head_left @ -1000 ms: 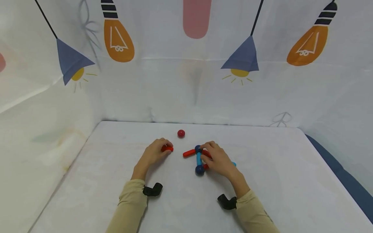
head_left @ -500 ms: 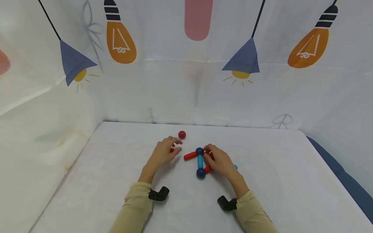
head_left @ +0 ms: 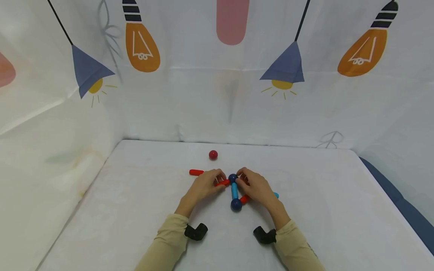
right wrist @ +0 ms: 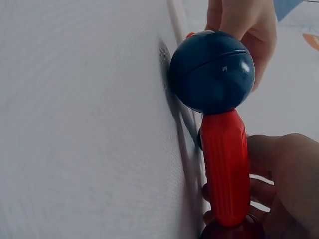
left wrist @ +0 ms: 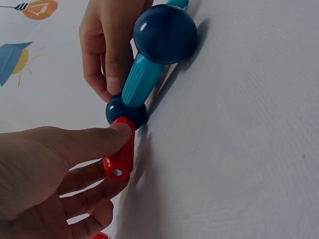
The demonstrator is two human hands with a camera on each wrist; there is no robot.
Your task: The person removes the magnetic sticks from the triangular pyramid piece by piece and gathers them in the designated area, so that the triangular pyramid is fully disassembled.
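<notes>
My left hand (head_left: 203, 184) pinches a red toy rod (left wrist: 121, 157) between thumb and fingers. One end of this rod meets the far dark blue ball (head_left: 233, 177). A light blue rod (head_left: 234, 191) joins that ball to a nearer dark blue ball (head_left: 236, 204). From the nearer ball, another red rod (right wrist: 225, 169) runs to a dark red ball (right wrist: 233, 230), seen in the right wrist view. My right hand (head_left: 256, 189) is at the far ball's right side, fingers curled round a red rod they mostly hide.
A loose red rod (head_left: 196, 172) lies left of the joined pieces, just behind my left hand. Farther back sits a red ball (head_left: 213, 154). A light blue rod tip (head_left: 276, 195) pokes out beyond my right hand. The white table (head_left: 325, 210) ends at a printed curtain (head_left: 203, 105).
My left hand let go of the loose red rod, moved right and took hold of the red rod on the far blue ball. The right hand stayed by the joined pieces.
</notes>
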